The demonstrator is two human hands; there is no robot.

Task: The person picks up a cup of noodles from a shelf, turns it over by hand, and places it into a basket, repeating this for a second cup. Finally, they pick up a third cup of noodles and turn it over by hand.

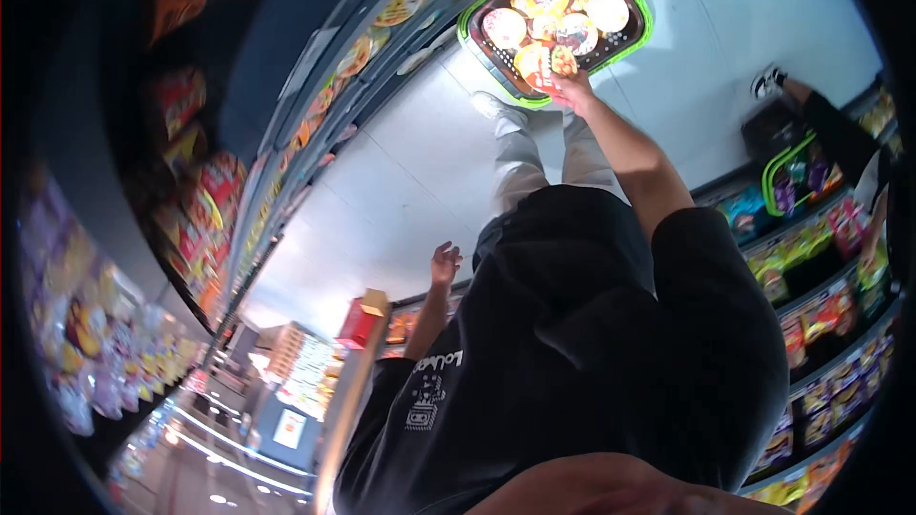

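A black basket with a green rim (pixel 637 2) sits on the light floor ahead of my feet, filled with several round-lidded cup noodle bowls (pixel 558 10). My right hand (pixel 572 91) reaches down to the basket's near edge and closes on a red and orange noodle cup (pixel 540 65). My left hand (pixel 445 262) hangs free at my side over the floor, fingers apart and holding nothing. My black shirt and grey trousers fill the lower middle of the view.
Shelves of snack bags (pixel 205 200) line the aisle on the left, and packaged goods (pixel 821 315) fill shelves on the right. Another person's shoe (pixel 768 82) and dark sleeve show at right, beside a second green-rimmed basket (pixel 790 176).
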